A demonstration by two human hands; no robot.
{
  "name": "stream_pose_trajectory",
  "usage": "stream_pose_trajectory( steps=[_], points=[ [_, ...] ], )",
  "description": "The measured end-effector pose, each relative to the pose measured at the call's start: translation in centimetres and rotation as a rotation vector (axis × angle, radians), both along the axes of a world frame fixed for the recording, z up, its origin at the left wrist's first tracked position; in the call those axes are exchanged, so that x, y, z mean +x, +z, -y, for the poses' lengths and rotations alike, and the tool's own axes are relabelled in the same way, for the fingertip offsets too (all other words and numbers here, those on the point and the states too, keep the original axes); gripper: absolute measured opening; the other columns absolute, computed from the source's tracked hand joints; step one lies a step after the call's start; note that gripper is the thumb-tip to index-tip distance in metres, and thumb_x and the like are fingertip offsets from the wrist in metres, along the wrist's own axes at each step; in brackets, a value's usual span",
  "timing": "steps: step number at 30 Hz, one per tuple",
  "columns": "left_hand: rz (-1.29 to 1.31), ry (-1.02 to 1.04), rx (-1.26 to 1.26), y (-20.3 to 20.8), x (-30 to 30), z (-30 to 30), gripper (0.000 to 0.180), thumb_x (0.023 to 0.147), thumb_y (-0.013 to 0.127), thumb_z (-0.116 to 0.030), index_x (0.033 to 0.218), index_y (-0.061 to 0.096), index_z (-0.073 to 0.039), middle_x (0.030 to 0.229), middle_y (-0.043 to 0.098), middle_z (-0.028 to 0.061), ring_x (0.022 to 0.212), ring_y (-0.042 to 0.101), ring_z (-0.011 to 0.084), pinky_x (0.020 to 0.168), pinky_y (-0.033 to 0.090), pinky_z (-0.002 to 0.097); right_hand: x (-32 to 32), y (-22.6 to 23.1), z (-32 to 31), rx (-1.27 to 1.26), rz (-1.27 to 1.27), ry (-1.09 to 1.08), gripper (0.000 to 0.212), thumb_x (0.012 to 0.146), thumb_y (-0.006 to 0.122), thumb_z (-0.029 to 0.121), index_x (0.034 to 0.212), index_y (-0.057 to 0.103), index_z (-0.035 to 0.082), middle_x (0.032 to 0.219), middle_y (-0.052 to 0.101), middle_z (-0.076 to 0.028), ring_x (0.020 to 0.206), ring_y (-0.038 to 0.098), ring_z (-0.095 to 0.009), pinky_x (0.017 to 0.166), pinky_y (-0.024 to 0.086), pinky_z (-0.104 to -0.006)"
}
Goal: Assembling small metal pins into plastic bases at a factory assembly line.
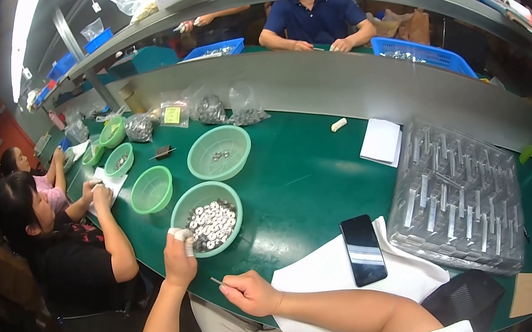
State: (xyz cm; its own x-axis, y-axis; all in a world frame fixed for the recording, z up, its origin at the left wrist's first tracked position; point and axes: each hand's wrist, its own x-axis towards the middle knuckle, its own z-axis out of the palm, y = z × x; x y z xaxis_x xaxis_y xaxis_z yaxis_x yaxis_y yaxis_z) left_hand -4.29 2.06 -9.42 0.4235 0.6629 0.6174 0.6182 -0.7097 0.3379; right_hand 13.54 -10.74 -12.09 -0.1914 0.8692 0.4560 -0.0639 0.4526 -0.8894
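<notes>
My left hand (pixel 179 256) hovers at the near rim of a green plastic bowl (pixel 183 206) filled with small silver ring-shaped metal parts (pixel 213 224); white wrapping covers its fingertips, which pinch something small I cannot make out. Just below it, off the table's near edge, my right hand (pixel 250 292) pinches a thin metal pin (pixel 217 282) that points up-left toward the left hand.
Two more green bowls (pixel 152 189) (pixel 219 152) sit beyond. A black phone (pixel 363 249) lies on white paper (pixel 330 275). A clear plastic tray stack (pixel 458 197) stands at right, a white pad (pixel 381 142) behind. A seated person (pixel 72 247) works at left; another person (pixel 315 20) sits across.
</notes>
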Motion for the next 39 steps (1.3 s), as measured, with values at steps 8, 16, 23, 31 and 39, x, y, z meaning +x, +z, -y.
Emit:
stream_pose_trajectory(
  steps=[8, 16, 23, 31, 39],
  points=[
    [0.681, 0.078, -0.419, 1.1, -1.0, 4.3, 0.007, 0.1, 0.059, -0.005, 0.105, 0.063, -0.003, 0.09, 0.06, 0.002, 0.072, 0.056, 0.0087, 0.062, 0.043, 0.0218, -0.1, 0.1, -0.6, 0.061, -0.04, 0.004, 0.03, 0.102, 0.051, 0.014, 0.075, 0.047, 0.001, 0.06, 0.044, -0.013, 0.05, 0.044, -0.027, 0.051, 0.037, -0.0365],
    [0.985, -0.032, -0.745, 0.1, -0.3, 6.3, 0.011, 0.094, 0.068, -0.002, 0.105, 0.067, -0.002, 0.089, 0.066, 0.0043, 0.074, 0.065, 0.014, 0.064, 0.052, 0.0265, 0.4, 0.7, -0.5, 0.015, -0.042, -0.05, 0.035, 0.102, 0.053, 0.015, 0.071, 0.048, 0.001, 0.06, 0.044, -0.013, 0.051, 0.045, -0.027, 0.051, 0.036, -0.0364],
    [1.062, 0.026, -0.926, 0.3, -1.4, 7.5, 0.014, 0.092, 0.065, 0.001, 0.105, 0.07, 0.0, 0.095, 0.073, 0.0127, 0.069, 0.068, 0.0175, 0.055, 0.049, 0.0243, -0.1, 0.1, -1.0, -0.136, -0.044, -0.052, 0.026, 0.101, 0.055, 0.016, 0.079, 0.062, 0.002, 0.063, 0.055, -0.007, 0.053, 0.049, -0.015, 0.053, 0.04, -0.0303],
    [1.094, -0.1, -1.126, 0.9, 0.5, 7.3, 0.022, 0.097, 0.06, -0.002, 0.117, 0.068, 0.002, 0.097, 0.071, 0.0118, 0.075, 0.066, 0.0134, 0.066, 0.052, 0.0236, -0.1, 0.5, -1.9, -0.173, -0.032, -0.105, 0.034, 0.104, 0.051, 0.023, 0.077, 0.059, 0.003, 0.057, 0.05, 0.0, 0.05, 0.045, -0.009, 0.048, 0.034, -0.0261],
    [0.999, -0.109, -1.117, 1.3, 0.0, 8.8, 0.021, 0.097, 0.06, 0.0, 0.115, 0.069, 0.001, 0.095, 0.072, 0.0095, 0.08, 0.067, 0.013, 0.071, 0.053, 0.0242, -0.3, -0.7, -1.8, -0.203, -0.055, -0.05, 0.04, 0.106, 0.047, 0.024, 0.072, 0.052, 0.003, 0.056, 0.049, 0.0, 0.047, 0.044, -0.009, 0.045, 0.033, -0.026]
  ],
)
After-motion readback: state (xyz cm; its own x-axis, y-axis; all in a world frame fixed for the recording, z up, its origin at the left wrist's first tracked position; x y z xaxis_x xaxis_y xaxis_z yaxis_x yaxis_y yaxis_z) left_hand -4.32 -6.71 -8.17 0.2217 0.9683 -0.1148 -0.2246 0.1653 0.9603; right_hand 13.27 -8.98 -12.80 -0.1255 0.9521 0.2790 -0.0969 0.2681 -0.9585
